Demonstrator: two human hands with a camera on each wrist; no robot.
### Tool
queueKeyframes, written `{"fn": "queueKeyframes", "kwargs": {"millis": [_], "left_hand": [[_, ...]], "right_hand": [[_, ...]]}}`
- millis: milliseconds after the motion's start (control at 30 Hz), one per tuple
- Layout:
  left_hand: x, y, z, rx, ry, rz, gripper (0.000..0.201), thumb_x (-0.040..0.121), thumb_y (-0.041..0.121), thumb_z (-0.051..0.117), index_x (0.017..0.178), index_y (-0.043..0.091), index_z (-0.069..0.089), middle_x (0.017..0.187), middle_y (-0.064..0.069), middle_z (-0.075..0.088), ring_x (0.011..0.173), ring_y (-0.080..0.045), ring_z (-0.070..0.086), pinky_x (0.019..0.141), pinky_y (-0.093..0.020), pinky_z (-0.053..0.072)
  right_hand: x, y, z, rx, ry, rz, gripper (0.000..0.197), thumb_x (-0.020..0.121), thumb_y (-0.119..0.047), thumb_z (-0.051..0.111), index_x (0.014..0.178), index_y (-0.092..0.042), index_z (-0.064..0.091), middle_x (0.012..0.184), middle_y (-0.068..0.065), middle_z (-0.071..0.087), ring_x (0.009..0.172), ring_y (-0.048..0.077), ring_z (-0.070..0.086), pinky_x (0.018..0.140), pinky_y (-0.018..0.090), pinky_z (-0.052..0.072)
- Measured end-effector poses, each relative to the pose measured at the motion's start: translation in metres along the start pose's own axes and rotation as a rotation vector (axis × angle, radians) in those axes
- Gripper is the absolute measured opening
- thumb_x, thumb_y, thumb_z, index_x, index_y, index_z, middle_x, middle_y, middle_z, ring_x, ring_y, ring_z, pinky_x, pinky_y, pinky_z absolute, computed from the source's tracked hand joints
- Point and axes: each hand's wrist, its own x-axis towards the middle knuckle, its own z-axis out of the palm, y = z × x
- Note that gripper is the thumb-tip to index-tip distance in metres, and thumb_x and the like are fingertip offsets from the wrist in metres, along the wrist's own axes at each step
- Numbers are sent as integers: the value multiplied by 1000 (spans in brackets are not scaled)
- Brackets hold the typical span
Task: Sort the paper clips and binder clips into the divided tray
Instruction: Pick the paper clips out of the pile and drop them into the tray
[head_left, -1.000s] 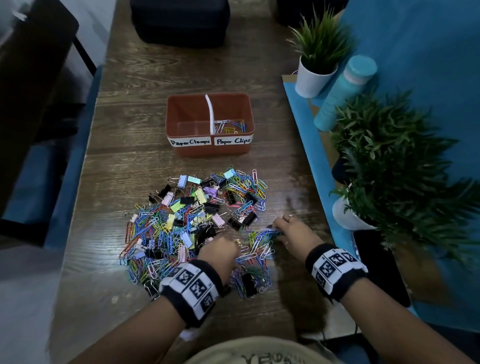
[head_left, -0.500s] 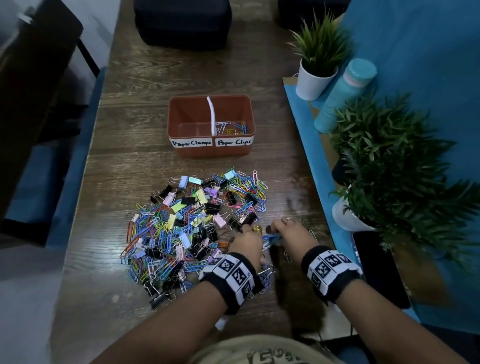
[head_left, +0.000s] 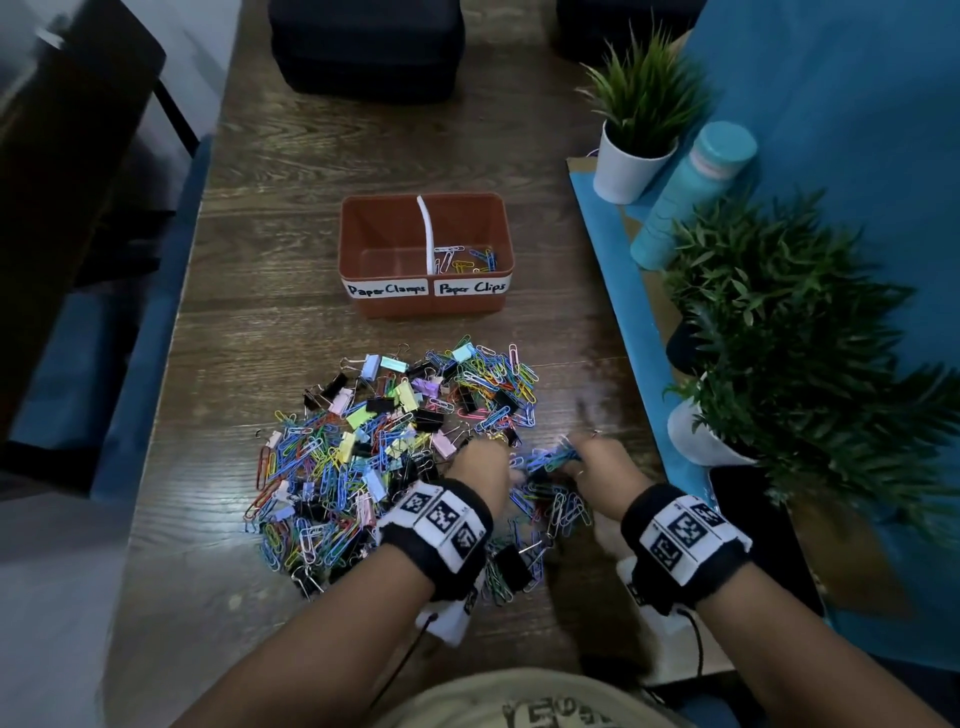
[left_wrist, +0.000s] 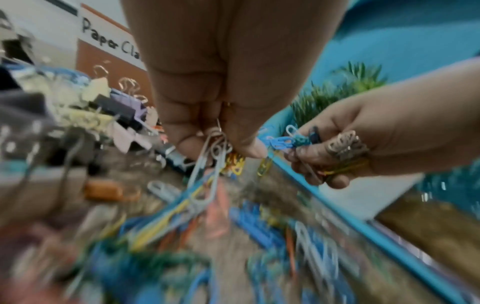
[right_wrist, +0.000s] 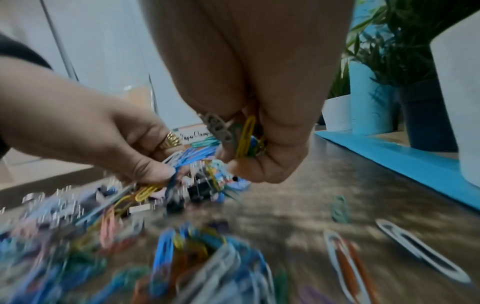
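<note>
The left hand (head_left: 480, 470) is pinching thin bent-wire paper clips (left_wrist: 215, 144) that are dangling from its curled fingertips. The right hand (head_left: 597, 467), at 3 o'clock from it, is gripping a bunch of blue and yellow paper clips (right_wrist: 245, 137) in curled fingers. Both are working at the 5 o'clock edge of the big bright pile of wire clips and boxy binder clips (head_left: 395, 457) lying on the dark wooden table (head_left: 260, 260). The wrist views are looking very blurry low down. At 12 o'clock the brown plastic divided tray (head_left: 358, 244) is sitting, with some paper clips (head_left: 467, 258) lying in its right part. The front wall is hiding part of the floor of the tray.
</note>
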Motion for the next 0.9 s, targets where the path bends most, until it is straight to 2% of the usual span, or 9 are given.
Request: {"fn": "queueKeyframes", "kwargs": {"millis": [133,233,300,400,533,633,733,800,900], "left_hand": [[-9,-2,-51,-143,167,25,24,94,18,52,99,-2,63,94,-11,63,85,-21,60,82,-27,47],[-8,-3,-110,-228,294,32,21,93,24,54,86,6,63,74,-4,54,70,-16,48,70,-26,40],[5,-3,-146,-249,381,20,20,92,26,56,85,8,62,70,-4,49,71,-18,47,66,-25,36],[37,1,-193,-209,469,-8,35,91,32,57,94,-2,65,89,-19,61,87,-28,58,73,-32,41],[90,-1,-229,-180,463,-131,46,85,45,61,101,2,62,108,-17,65,100,-33,61,78,-31,44],[113,-5,-236,-155,470,-156,42,79,53,61,80,11,60,102,-16,68,94,-33,64,84,-36,50],[115,2,-233,-136,354,-77,43,96,40,42,109,4,61,119,-19,61,109,-33,57,92,-35,43],[100,4,-228,-122,332,43,42,99,32,37,124,3,53,128,-17,56,118,-30,52,96,-30,39],[63,-1,-200,-111,404,216,31,94,24,50,123,13,56,123,-7,60,113,-22,56,90,-21,39]], "right_hand": [[4,-19,-37,178,121,-33,22,94,-11,49,113,-2,55,95,13,59,91,25,55,64,22,28],[24,-39,-75,298,249,-32,15,92,-12,52,80,-21,55,70,-2,50,82,22,51,65,22,28],[49,-56,-99,372,306,-46,16,92,-13,53,79,-23,52,68,-2,50,80,20,50,67,24,33],[96,-89,-127,356,351,-43,21,92,-21,54,102,-5,64,90,12,62,89,27,60,72,29,41],[137,-134,-150,232,354,31,34,91,-28,56,112,-1,61,115,14,64,105,27,60,73,25,41],[150,-146,-152,203,250,12,37,91,-35,53,110,-4,62,114,14,64,100,27,62,71,26,43],[147,-137,-150,240,266,-18,32,92,-29,51,107,-4,64,110,12,66,96,26,65,83,32,52],[132,-121,-143,257,382,-85,24,93,-19,50,103,-4,67,104,6,67,95,19,62,91,25,46],[92,-86,-115,287,388,-180,15,89,-9,54,95,-9,67,95,3,67,85,10,54,84,17,39]]}}
